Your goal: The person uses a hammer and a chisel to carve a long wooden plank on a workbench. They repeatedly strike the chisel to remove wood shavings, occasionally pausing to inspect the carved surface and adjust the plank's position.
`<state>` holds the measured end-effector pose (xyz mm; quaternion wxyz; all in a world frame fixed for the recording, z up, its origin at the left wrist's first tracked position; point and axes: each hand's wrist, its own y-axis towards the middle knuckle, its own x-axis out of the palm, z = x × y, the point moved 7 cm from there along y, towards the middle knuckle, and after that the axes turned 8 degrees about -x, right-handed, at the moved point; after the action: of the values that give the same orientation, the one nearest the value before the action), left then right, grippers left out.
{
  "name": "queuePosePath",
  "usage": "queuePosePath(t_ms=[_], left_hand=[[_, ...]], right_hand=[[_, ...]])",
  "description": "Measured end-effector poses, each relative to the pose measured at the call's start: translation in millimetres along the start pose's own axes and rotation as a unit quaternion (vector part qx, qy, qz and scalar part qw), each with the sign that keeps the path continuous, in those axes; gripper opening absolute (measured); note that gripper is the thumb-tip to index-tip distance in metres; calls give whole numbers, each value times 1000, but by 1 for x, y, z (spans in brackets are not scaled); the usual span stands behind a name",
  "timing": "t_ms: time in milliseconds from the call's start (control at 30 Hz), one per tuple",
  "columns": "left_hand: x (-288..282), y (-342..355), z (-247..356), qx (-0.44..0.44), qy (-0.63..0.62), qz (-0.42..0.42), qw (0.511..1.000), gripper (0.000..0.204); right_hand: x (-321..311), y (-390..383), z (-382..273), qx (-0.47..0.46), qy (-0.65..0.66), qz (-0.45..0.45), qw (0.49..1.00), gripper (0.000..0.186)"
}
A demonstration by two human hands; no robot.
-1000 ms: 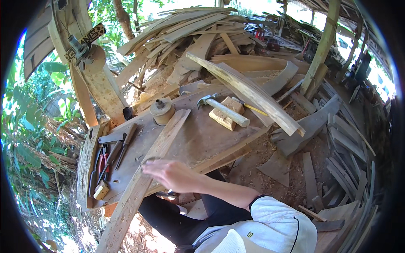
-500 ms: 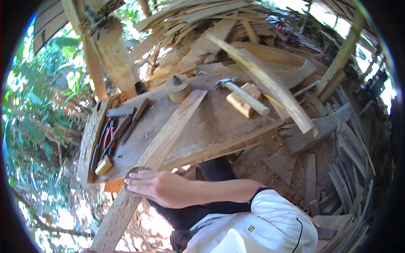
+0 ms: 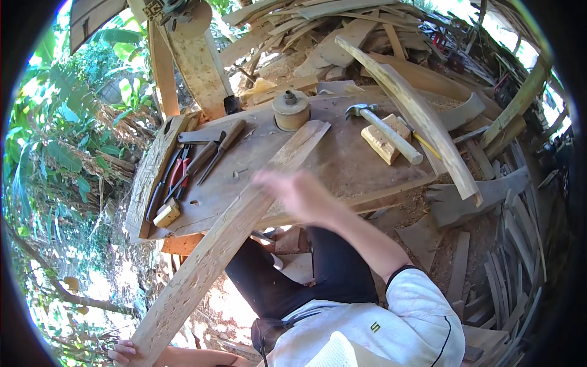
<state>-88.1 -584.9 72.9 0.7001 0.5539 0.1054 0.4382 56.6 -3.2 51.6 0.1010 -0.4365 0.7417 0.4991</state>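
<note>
A long, rough-sawn plank of pale wood (image 3: 232, 232) lay diagonally across a weathered brown wooden workbench (image 3: 342, 165). Its upper end rested on the bench top just beside a short round wooden block with a dark metal stud (image 3: 290, 110); its lower end overhung the near bench edge and reached toward the lower left.

The left hand (image 3: 122, 353) was at the plank's lower end, fingers curled against its edge. The frame cut off most of the hand, so the closure of the grip could not be told.

The right hand (image 3: 293, 192) was over the plank's middle, near the bench's front edge. It was motion-blurred; the fingers appeared loosely spread and held nothing, and contact with the plank could not be told.

On the bench's right part, a claw hammer with a pale wooden handle (image 3: 385, 131) lay across a small rectangular block of light wood (image 3: 384, 139). A long curved timber with a worn grey surface (image 3: 409, 110) ran along the bench's right side. On the left, a chisel with a brown wooden handle (image 3: 223, 147) lay next to red-handled pliers (image 3: 177, 174), well apart from both hands.

The bench surface between plank and hammer was bare. Stacked offcuts and slats (image 3: 513, 244) crowded the ground on the right.
</note>
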Motion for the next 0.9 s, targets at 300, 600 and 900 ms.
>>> queuePosePath(t_ms=[300, 600, 900], left_hand=[[25, 7, 25, 19, 89, 166, 982, 78], [44, 10, -68, -19, 86, 204, 975, 74], [53, 12, -111, -66, 29, 197, 978, 70]], right_hand=[[4, -1, -36, -83, -81, 48, 992, 30], [-5, 28, 34, 86, -31, -30, 995, 21], [14, 22, -15, 68, 98, -68, 991, 26]])
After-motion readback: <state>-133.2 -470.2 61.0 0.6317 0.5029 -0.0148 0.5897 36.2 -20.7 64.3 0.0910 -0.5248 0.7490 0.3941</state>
